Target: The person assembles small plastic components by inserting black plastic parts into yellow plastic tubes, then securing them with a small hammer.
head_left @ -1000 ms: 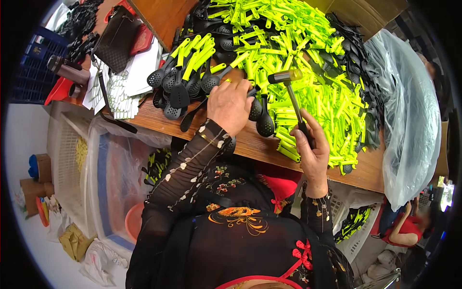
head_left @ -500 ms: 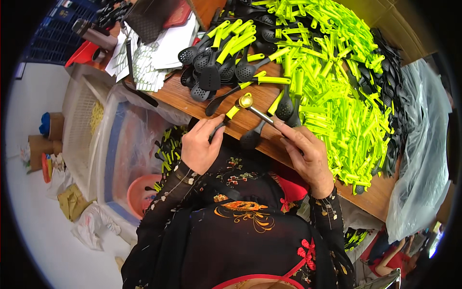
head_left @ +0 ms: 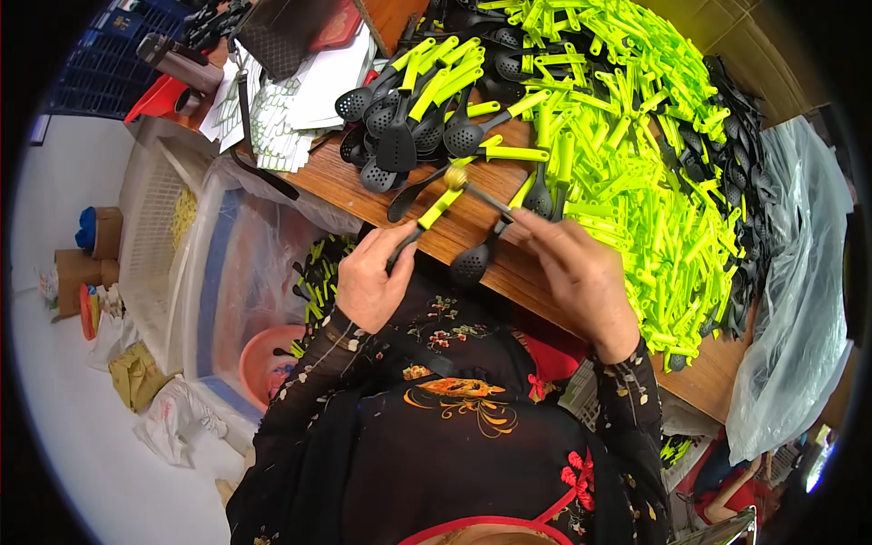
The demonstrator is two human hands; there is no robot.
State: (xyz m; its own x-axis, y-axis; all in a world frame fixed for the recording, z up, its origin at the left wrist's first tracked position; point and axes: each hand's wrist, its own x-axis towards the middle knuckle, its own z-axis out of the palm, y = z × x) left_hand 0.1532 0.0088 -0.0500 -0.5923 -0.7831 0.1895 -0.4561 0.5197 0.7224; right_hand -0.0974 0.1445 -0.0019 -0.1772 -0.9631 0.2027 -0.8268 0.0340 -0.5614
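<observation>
My left hand (head_left: 374, 280) is closed around the dark shaft of a kitchen utensil with a lime-green handle (head_left: 440, 209); its working end is hidden by the hand. That handle points up and right over the table's near edge. In my right hand (head_left: 586, 286), slightly blurred, is a small hammer (head_left: 486, 197) with a metal shaft and a brass-coloured head. The head is at the tip of the green handle; whether they touch I cannot tell. Just right of it, a black slotted spoon (head_left: 470, 263) overhangs the table edge.
A large heap of green-handled utensils (head_left: 654, 218) covers the right of the wooden table (head_left: 341, 177). Black spoons and turners (head_left: 397, 136) lie behind my hands. Papers (head_left: 277, 127) and a flask (head_left: 177, 62) are at the far left. Clear plastic sheeting (head_left: 786, 300) hangs at the right.
The hammer head has shifted slightly up and left, and my right hand has moved a little right. My left hand has drawn slightly left, with more of the green handle showing.
</observation>
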